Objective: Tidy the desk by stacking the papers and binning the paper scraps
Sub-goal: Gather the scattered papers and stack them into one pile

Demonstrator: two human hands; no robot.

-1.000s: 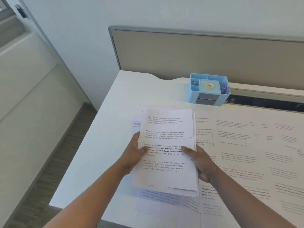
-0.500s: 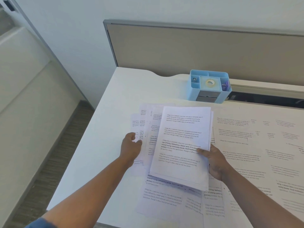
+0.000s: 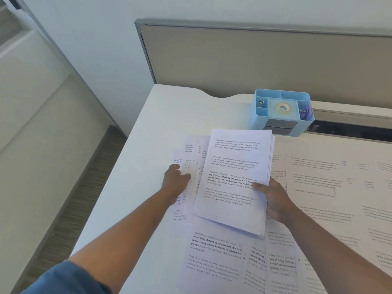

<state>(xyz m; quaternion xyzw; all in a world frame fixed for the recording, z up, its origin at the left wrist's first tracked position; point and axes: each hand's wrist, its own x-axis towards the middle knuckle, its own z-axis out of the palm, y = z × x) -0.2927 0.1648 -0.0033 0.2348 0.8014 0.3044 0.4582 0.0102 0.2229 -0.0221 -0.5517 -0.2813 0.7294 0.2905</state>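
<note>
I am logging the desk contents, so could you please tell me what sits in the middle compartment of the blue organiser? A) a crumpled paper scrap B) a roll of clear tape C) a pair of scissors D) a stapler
B: the blue organiser at the back of the desk holds a roll of clear tape lying flat in its middle compartment.

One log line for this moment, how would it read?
right hand: holds white printed paper stack | left hand: on loose sheets | stacking unfinished
</note>
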